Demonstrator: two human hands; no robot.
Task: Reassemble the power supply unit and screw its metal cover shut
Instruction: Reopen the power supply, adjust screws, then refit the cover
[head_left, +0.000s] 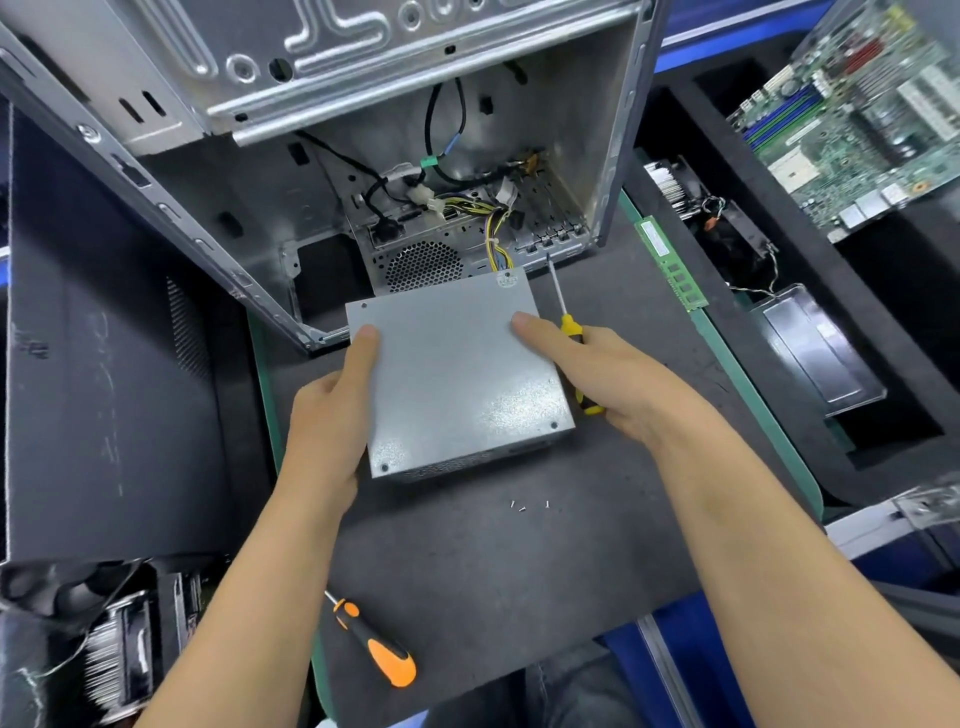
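i see the power supply unit (457, 379) lying flat near the middle of the counter (493, 571), its grey metal cover facing up, with a bundle of yellow and black wires (493, 234) running from its far end into the open computer case (363, 156) that lies at the counter's far edge. my left hand (327, 410) grips the unit's left side, thumb laid on top of the cover and the fingers curled under the edge. my right hand (608, 374) rests on the right side with a straight finger pressing on the cover, while the other fingers curl round a yellow-handled screwdriver (569, 332) whose shaft points toward the case. three small screws (524, 505) lie loose on the counter just in front of the unit, toward the near edge. an orange-and-black screwdriver (374, 642) lies near the counter's near left corner, well apart from the unit. along the right edge of the counter a green memory stick (670, 265) lies lengthwise. beyond that edge, in dark foam trays, i see a cooler with a fan (717, 208), a green motherboard (857, 114) and a metal drive bracket (821, 353). to the left of the counter a black side panel (104, 364) lies flat, and a heatsink (114, 654) sits below it near the lower left.
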